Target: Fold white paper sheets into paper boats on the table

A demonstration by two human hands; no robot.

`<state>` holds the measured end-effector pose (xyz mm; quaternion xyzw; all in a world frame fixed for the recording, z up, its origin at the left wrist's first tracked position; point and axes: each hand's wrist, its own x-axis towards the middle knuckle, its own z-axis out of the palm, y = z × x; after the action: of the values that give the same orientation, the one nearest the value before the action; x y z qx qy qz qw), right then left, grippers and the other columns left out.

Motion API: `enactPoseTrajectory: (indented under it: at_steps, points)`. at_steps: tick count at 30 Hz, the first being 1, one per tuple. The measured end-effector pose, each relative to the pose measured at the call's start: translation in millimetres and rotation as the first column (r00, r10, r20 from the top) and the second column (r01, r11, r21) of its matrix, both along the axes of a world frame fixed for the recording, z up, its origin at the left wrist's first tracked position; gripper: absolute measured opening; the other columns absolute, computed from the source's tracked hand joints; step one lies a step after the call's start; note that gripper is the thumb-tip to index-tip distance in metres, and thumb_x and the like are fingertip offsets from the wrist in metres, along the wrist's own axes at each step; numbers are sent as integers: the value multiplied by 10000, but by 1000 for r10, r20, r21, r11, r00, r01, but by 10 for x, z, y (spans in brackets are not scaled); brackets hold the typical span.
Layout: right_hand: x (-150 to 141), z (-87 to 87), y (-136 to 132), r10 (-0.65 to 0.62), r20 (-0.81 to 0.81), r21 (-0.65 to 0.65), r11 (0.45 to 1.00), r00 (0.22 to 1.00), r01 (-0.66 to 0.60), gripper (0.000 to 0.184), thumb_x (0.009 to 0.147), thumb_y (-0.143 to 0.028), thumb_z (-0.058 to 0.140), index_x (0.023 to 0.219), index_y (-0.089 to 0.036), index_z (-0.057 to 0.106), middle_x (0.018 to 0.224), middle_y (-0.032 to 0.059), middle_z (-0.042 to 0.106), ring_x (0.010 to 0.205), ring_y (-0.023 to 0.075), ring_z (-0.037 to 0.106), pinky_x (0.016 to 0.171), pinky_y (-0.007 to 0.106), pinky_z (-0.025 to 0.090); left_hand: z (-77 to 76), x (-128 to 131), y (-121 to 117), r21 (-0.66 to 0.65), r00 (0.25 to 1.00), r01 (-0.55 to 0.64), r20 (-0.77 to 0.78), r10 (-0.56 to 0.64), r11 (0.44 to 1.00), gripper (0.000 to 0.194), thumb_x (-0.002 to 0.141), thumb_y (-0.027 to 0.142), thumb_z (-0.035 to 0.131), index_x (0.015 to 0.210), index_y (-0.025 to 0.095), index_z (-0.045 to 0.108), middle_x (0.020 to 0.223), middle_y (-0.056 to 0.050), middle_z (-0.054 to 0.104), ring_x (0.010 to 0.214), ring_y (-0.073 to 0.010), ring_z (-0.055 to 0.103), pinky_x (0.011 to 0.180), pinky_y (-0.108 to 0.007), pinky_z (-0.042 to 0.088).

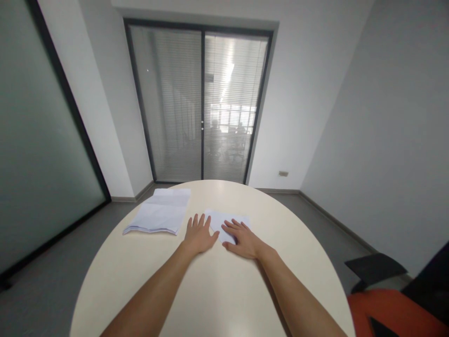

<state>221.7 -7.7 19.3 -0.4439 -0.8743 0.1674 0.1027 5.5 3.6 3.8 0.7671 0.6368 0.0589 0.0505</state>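
Observation:
A small white sheet of paper (224, 217), perhaps folded, lies flat on the round cream table (206, 290). My left hand (199, 236) rests at the paper's left side, fingers spread and pointing away from me. On its right part lies my right hand (242, 239), palm down, with the fingers apart and angled to the left. Both hands cover some of the paper, so its near corners are partly hidden. To the left of my left hand is a stack of creased white paper sheets (161, 210).
An orange chair seat (400, 311) with a black armrest (377, 269) stands at the table's right. Beyond the table is a glazed partition with blinds (203, 103). A frosted glass panel (45, 150) rises on the left, and a white wall (382, 121) on the right.

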Motion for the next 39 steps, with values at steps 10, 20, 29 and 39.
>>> enactPoseTrajectory:
  at_steps: [10, 20, 29, 39]
  points:
    - [-55, 12, -76, -28, -14, -8, 1000, 1000, 28, 781, 906, -695, 425, 1543, -255, 321, 1619, 85, 245, 1503, 361, 148, 1195, 596, 107, -26, -49, -98, 115, 994, 101, 35, -105, 988, 843, 871, 686, 441, 1542, 192, 311, 1614, -155, 247, 1514, -347, 98, 1206, -533, 78]
    - [-93, -3, -123, -72, -23, 25, 997, 997, 73, 630, 1002, -596, 226, 1520, -271, 378, 1609, 53, 298, 1499, 329, 187, 1190, 590, 140, 18, -51, -192, 71, 989, 139, 45, -143, 988, 847, 890, 753, 315, 1535, 205, 330, 1619, -148, 236, 1507, -329, 159, 1202, -541, 120]
    - [-87, 21, -99, -33, -40, 46, 998, 999, 35, 654, 977, -642, 297, 1511, -277, 397, 1594, 64, 324, 1487, 329, 230, 1193, 566, 173, -18, -73, -174, 76, 996, 80, 38, -83, 994, 810, 896, 733, 334, 1537, 238, 329, 1626, -117, 223, 1506, -349, 144, 1200, -544, 110]
    - [-130, 54, -29, 10, -32, 82, 997, 999, -7, 591, 979, -562, 371, 1491, -276, 438, 1571, 50, 372, 1461, 316, 306, 1188, 507, 235, -85, -126, -21, 96, 999, -2, 53, -3, 995, 643, 955, 584, 336, 1510, 263, 384, 1613, -74, 286, 1491, -358, 198, 1189, -569, 152]
